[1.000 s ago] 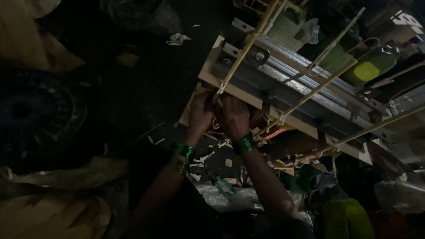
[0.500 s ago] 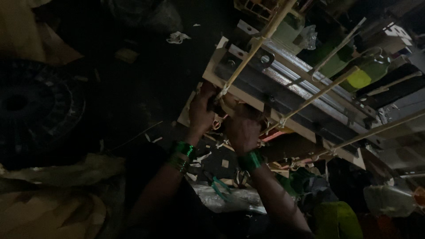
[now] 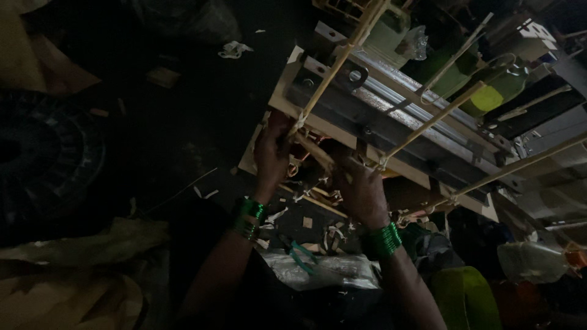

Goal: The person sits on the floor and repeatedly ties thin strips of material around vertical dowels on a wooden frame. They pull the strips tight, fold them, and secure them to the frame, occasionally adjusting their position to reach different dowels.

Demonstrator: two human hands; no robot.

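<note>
Scene is dim; detail is limited. A wooden frame (image 3: 391, 165) with a metal rail (image 3: 422, 113) bolted along it lies tilted across the floor (image 3: 183, 122), running from upper centre toward the right edge of view. Several thin bamboo sticks (image 3: 428, 125) cross the frame at an angle, each tied to it with pale cord.

Left hand (image 3: 272, 156): raised to the near left corner of the frame, fingers curled closed about the lower end of one bamboo stick (image 3: 333, 67) where a cord knot (image 3: 299, 119) binds it. Green bangles (image 3: 247, 217) sit on that wrist.

Right hand (image 3: 364, 192): back of hand toward the camera, pressed against the near edge of the frame just beside a second knot (image 3: 382, 164). Fingers are bent under and out of sight; whether they grip cord or wood cannot be told. Green bangles (image 3: 382, 239) are on this wrist also.

Between the two hands a short wooden piece (image 3: 312, 150) lies slanted, touching the frame edge.

On the floor below the hands: pale wood scraps (image 3: 333, 231), green-handled pliers (image 3: 299, 253) lying on a crumpled silvery sheet (image 3: 330, 272). A dark spool (image 3: 43, 156) stands at the left. A yellow-green container (image 3: 489, 95) sits beyond the frame at upper right. A crumpled white scrap (image 3: 232, 49) lies on the floor near the top.
</note>
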